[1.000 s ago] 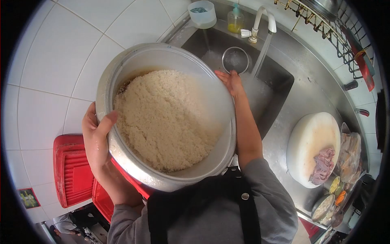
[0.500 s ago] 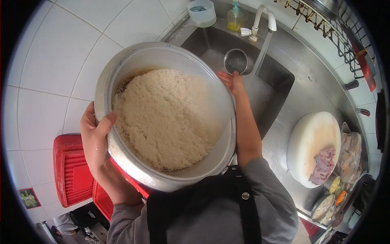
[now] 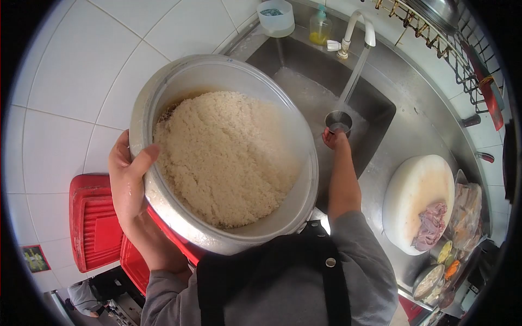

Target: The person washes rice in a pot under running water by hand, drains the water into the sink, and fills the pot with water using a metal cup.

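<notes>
A large metal pot (image 3: 234, 66) holding white rice (image 3: 223, 157) is tilted against my front. My left hand (image 3: 130, 174) grips its left rim, thumb on top and fingers outside. Over the sink (image 3: 291, 54), my right hand (image 3: 334, 137) holds a small metal cup (image 3: 339, 120) under the running faucet (image 3: 354, 32). Water from the spout runs into the cup. The fingers of my right hand are partly hidden behind the cup.
Red plastic containers (image 3: 98, 228) lie at the left. A round white cutting board (image 3: 405, 195) with raw meat (image 3: 430, 225) is on the right counter, near small food bowls (image 3: 428, 282). A soap bottle (image 3: 319, 27) and plastic tub (image 3: 276, 22) stand behind the sink.
My right hand has moved right and toward me with the cup, away from the pot's rim and into the water stream. My left hand still grips the pot, which has barely moved.
</notes>
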`<state>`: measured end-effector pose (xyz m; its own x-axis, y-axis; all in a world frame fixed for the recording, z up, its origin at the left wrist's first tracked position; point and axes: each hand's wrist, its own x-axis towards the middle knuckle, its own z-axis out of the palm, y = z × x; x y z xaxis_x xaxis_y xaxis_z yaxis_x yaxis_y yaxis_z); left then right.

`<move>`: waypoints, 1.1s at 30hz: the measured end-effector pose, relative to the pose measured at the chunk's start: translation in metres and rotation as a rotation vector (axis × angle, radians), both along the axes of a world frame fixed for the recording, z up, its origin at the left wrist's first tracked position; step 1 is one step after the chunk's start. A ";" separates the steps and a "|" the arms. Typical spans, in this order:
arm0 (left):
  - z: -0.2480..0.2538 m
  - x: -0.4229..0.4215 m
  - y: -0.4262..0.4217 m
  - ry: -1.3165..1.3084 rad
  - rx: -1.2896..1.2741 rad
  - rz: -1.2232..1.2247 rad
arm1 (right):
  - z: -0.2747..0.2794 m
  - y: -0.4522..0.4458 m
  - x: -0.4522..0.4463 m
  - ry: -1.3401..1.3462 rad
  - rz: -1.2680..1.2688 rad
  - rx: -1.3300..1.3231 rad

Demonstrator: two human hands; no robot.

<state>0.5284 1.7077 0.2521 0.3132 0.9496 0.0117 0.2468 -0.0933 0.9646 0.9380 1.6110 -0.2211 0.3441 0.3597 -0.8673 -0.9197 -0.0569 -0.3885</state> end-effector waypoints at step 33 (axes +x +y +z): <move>0.010 0.013 -0.010 0.000 0.006 -0.076 | 0.037 0.027 -0.021 0.049 -0.316 0.318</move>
<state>0.5412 1.6976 0.2617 0.3843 0.9230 0.0176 0.2387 -0.1178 0.9639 0.9174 1.6383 -0.1844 0.4410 0.4951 -0.7485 -0.8906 0.3446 -0.2967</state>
